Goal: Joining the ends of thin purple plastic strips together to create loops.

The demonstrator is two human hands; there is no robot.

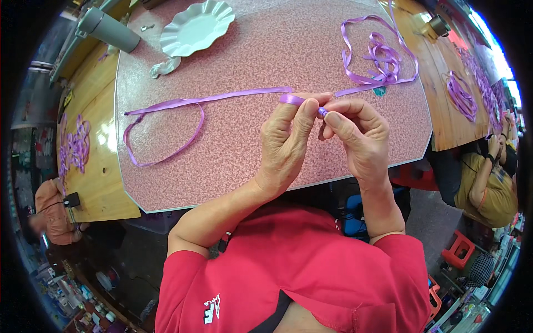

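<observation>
A narrow purple ribbon is pinched between both hands, over the near half of the pink speckled table. My left hand is closed, thumb against forefinger, with a short fold of ribbon standing over the fingers. Facing it, my right hand pinches the same spot, where a small tight purple roll or knot shows between the thumb tips. Leftward from my left hand, ribbon lies along the tabletop and curves into a loose loop. Fingers hide how these pieces join.
A loose tangle of purple ribbon lies far right. At the far left are a white scalloped plate, a crumpled white piece and a grey tumbler. People in orange and mustard sit at the side tables, beside more ribbon.
</observation>
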